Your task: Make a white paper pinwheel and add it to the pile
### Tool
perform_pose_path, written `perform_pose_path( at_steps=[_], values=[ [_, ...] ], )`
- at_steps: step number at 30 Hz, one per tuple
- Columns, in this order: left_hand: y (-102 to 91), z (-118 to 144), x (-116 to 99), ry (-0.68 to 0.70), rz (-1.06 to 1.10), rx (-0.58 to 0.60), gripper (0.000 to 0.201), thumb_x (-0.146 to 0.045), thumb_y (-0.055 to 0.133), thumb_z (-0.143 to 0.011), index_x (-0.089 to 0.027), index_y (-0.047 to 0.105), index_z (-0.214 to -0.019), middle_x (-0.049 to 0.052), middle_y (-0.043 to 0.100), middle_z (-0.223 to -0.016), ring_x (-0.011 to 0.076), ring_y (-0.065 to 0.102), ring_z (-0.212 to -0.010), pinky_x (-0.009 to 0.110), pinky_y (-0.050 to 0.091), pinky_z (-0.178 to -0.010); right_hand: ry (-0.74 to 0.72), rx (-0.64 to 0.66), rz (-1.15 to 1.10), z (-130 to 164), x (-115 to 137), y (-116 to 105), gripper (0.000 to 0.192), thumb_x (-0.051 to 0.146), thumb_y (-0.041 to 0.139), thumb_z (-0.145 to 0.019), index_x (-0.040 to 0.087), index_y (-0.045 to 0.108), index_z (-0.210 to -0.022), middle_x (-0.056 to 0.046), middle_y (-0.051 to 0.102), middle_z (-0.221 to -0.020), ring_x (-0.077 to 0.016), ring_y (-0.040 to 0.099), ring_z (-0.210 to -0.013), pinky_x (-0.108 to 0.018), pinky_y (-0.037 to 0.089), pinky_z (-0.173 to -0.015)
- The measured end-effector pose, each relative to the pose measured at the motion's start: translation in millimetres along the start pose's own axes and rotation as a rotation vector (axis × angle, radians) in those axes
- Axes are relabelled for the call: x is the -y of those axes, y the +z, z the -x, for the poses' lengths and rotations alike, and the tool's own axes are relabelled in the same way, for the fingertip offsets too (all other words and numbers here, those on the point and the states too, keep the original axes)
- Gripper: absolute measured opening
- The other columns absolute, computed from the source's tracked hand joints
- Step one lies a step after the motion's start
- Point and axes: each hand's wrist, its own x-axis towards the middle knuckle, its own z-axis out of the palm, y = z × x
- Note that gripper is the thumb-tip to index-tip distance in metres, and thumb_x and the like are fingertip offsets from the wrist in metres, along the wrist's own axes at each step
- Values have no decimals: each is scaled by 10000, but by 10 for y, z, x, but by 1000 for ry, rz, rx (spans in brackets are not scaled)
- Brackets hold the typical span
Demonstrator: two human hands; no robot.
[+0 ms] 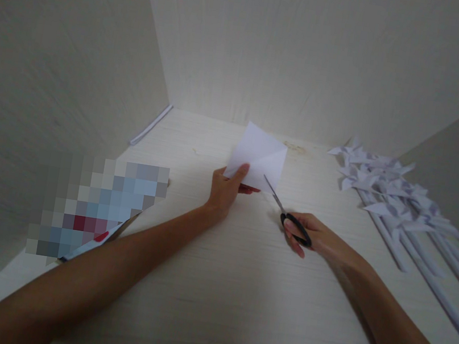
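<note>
A square sheet of white paper with a diagonal crease is pinched in my left hand, thumb on top and fingers underneath. My right hand grips a pair of scissors with black handles, fingers through the loops. The metal blades look nearly closed and point up and left. Their tip overlaps the paper's lower right part in the view; whether they touch it I cannot tell.
Several white paper pinwheels on rolled paper sticks lie at the right of the pale table. A single paper stick rests at the back left. A blurred-out item lies at the left. Walls enclose the back and sides.
</note>
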Motion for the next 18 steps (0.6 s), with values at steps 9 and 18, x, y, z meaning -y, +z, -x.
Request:
perform_pose_path(
  at_steps=[9,18],
  values=[
    [-11,-16,37,14,-5,14,343,-444,605,-646,-103,587,-678,52,626,-566,140,595,-444,219,456,-423,-17,-4,6,-15,-81,0,481,628,386,-753,184,397,-567,39,437,-394,-74,369,-390,-233,259,-438],
    [-5,14,15,-12,13,38,310,-412,617,-644,-105,588,-674,49,627,-567,138,593,-442,221,458,-425,-31,-5,-13,-24,-107,4,461,603,394,-767,181,404,-583,30,457,-401,-73,372,-392,-228,266,-436]
  ],
)
